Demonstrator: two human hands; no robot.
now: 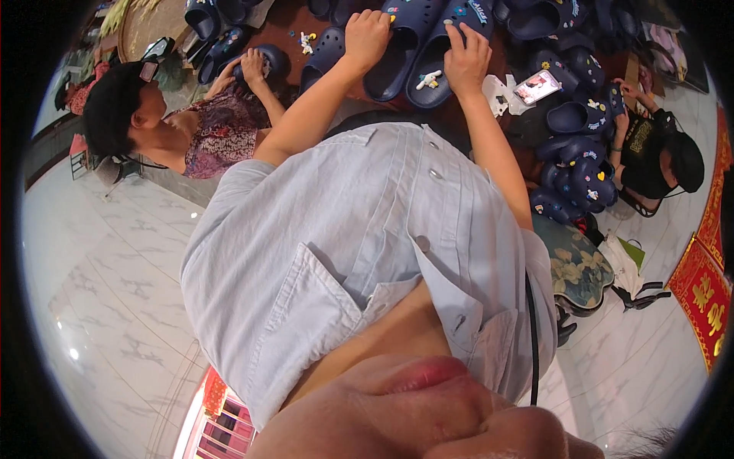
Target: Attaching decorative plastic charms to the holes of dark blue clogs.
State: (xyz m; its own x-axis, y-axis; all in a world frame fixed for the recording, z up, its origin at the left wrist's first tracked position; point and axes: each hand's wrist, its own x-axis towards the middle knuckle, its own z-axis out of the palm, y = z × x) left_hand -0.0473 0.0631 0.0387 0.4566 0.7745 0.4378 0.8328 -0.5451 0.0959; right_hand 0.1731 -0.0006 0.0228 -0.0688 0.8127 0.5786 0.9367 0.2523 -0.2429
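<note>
Two navy clogs lie side by side at the top middle, a left clog [379, 84] and a right clog [433, 96]. My left hand [368, 38] curls against the left clog's side, its fingertips by a small yellow charm [392, 18]. Bent fingers of my right hand [467, 60] press on the right clog; at their tips sits a small round pale piece [448, 23]. A white figure charm [430, 79] is fixed in that clog. Another navy clog [324, 57] stands beside my left wrist, with a loose white-and-yellow charm [307, 43] near it.
A lit phone [537, 87] lies on white plastic [501, 96] right of my right wrist. Piled navy clogs [577, 172] stand further right. Two people in black caps handle clogs, one at left [206, 126], one at right [650, 153]. A patterned stool [569, 260] stands below the pile.
</note>
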